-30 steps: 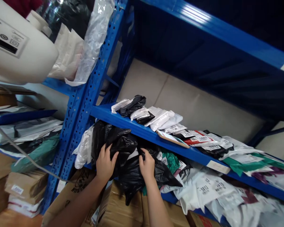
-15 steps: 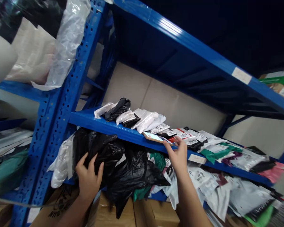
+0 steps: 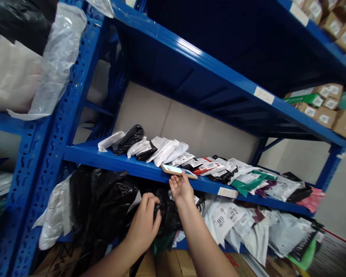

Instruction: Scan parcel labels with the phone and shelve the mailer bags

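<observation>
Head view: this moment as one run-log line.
left hand: curled at black bag | right hand: at phone | phone: on blue shelf, front edge

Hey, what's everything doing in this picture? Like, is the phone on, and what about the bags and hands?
Phone: screen lit, at the shelf's front edge
Right hand: palm showing, fingers half curled, right by the phone
Left hand: fingers bent, at the black bags; grip unclear
Black bags: crumpled, below the shelf
Pink parcel: drooping over the shelf edge
</observation>
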Motion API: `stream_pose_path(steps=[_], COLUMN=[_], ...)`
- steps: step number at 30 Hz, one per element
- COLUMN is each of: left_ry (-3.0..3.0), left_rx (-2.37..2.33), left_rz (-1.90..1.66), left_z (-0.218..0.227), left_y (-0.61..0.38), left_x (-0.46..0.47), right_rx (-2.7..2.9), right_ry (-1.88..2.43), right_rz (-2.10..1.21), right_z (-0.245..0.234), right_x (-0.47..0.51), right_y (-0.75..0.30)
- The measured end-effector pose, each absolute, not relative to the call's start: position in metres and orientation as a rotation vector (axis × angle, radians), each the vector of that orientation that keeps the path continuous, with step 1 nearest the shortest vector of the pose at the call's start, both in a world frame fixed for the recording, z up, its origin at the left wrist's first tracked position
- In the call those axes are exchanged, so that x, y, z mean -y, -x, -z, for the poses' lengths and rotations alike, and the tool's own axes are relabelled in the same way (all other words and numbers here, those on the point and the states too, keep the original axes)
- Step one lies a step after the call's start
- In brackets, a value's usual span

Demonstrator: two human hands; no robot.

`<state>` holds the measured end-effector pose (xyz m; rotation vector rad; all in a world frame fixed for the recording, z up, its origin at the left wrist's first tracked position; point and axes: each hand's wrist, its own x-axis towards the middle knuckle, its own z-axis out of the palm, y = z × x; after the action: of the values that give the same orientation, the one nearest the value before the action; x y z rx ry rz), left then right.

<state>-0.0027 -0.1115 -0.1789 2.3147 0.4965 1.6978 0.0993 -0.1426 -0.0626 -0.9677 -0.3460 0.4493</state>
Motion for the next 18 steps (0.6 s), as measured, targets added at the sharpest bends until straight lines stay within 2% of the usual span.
stream_pose_path(steps=[3, 6, 11, 14, 18], left_ry=[-2.393, -2.442, -2.54, -2.509, -2.508], left_rx=[-0.805, -1.11, -1.122, -1.087, -0.994], left_rz=[-1.722, -1.658, -1.281, -1.173, -1.118], left_z=[0.234, 0.258, 0.232, 0.213, 0.214], left_y=[-0.001, -0.003, -0.004, -0.004, 0.0], left_x=[0.097, 0.083, 0.086, 0.088, 0.081], right_rx=[0.341, 0.352, 0.312, 0.259, 0.218], right_ry=[0.918, 0.865, 0.785, 0.819, 0.915], right_rz=[-0.393, -0.31, -0.268, -0.275, -0.314], right_z=[0.065, 0.072, 0.082, 0.091, 0.116], right_x=[0.144, 0.156, 0.185, 0.207, 0.245], right_y=[-0.106, -0.11, -0.121, -0.136, -0.166])
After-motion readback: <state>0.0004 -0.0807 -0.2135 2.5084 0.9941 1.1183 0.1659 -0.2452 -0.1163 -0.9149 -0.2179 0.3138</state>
